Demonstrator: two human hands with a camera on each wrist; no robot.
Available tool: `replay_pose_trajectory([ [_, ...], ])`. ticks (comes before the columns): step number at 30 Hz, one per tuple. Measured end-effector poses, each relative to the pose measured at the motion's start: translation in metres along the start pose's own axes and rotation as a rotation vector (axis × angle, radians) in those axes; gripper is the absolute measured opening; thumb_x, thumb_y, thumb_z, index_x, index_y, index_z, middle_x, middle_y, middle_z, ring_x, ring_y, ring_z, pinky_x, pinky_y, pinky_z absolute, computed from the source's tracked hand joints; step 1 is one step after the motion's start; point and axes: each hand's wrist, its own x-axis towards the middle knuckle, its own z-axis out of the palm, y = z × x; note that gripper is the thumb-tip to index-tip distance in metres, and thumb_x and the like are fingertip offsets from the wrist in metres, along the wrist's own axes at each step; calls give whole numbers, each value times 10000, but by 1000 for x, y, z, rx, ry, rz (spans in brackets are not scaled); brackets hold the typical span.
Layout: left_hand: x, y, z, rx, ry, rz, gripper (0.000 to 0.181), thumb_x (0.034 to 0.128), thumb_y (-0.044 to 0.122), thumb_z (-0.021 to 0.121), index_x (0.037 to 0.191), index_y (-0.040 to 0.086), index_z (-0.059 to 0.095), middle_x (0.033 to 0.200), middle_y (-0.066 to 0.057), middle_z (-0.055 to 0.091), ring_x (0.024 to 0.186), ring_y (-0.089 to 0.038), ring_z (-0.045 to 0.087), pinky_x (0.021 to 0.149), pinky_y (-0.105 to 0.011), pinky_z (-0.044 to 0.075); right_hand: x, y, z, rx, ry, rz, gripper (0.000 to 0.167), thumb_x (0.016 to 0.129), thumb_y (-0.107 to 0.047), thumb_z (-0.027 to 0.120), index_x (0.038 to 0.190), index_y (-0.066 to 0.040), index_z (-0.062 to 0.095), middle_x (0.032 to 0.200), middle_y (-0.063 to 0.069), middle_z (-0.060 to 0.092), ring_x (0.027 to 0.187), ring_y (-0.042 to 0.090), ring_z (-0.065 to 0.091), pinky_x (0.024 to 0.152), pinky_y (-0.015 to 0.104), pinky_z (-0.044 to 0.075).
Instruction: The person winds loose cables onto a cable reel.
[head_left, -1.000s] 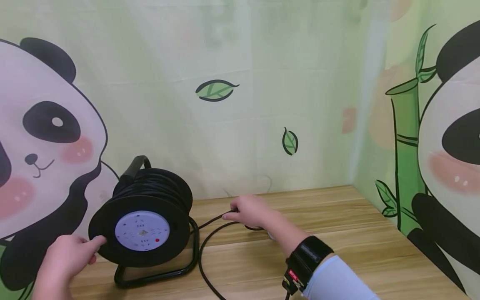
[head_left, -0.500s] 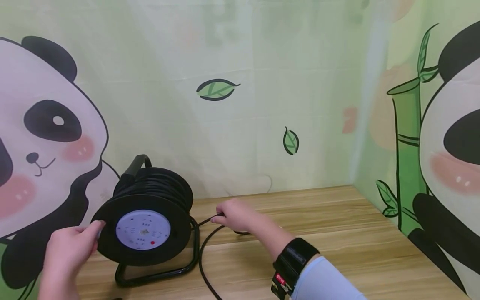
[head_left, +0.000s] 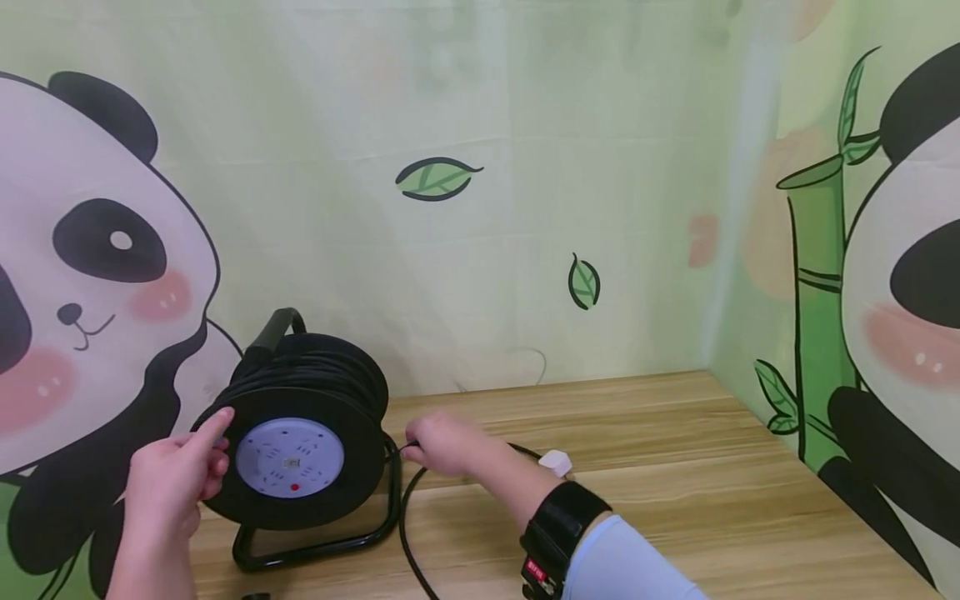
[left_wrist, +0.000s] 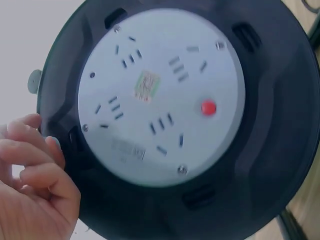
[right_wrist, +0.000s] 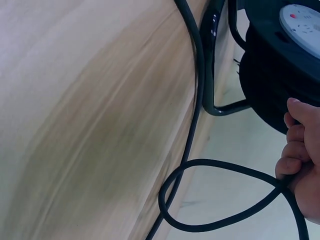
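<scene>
Sticker point(left_wrist: 147, 86) on cable reel point(head_left: 315, 404) carries print too blurred to read.

The drum point(head_left: 300, 404) looks like smooth, matt plastic, its socket plate point(head_left: 290, 458) smooth plastic too, with shiny metal screws point(left_wrist: 182, 170). The stand point(right_wrist: 208, 75) is glossy, apparently metal tube; the cable point(right_wrist: 210, 162) looks dull and rubbery. Smooth wood grain covers the counter point(head_left: 675, 483), behind it faintly creased cloth point(head_left: 487, 100).

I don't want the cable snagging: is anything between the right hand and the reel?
In the head view, the stand's black tube shows between the right hand and the reel. In the right wrist view, nothing visible separates hand and reel.
</scene>
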Motion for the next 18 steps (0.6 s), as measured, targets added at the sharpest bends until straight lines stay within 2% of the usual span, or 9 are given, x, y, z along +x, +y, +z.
replay_pose_trajectory([
  [5,-4,5,12,-117,-29,18,523,958,523,649,851,13,686,614,-35,575,470,-176,478,508,-289,435,3,-6,7,-30,-22,-39,239,1039,-328,598,855,-175,611,681,-103,532,645,65,531,599,251,427],
  [8,-5,6,17,-132,-13,18,544,974,522,622,910,-15,681,625,-41,581,482,-181,490,532,-277,445,3,-9,8,-17,-34,-46,219,1040,-309,598,871,-172,620,684,-104,534,647,63,534,598,250,432],
  [12,-4,5,20,-143,5,19,543,984,516,608,908,-16,689,632,-44,586,495,-182,502,543,-268,451,-1,-7,6,16,-43,-39,217,1034,-298,612,852,-179,614,678,-99,526,636,62,524,589,243,425],
  [18,-3,6,20,-168,11,2,546,973,533,614,921,-4,697,646,-45,599,508,-182,515,556,-256,453,-13,4,-2,64,-63,-26,352,1014,-348,637,727,-167,544,617,-79,472,547,68,450,527,229,372],
])
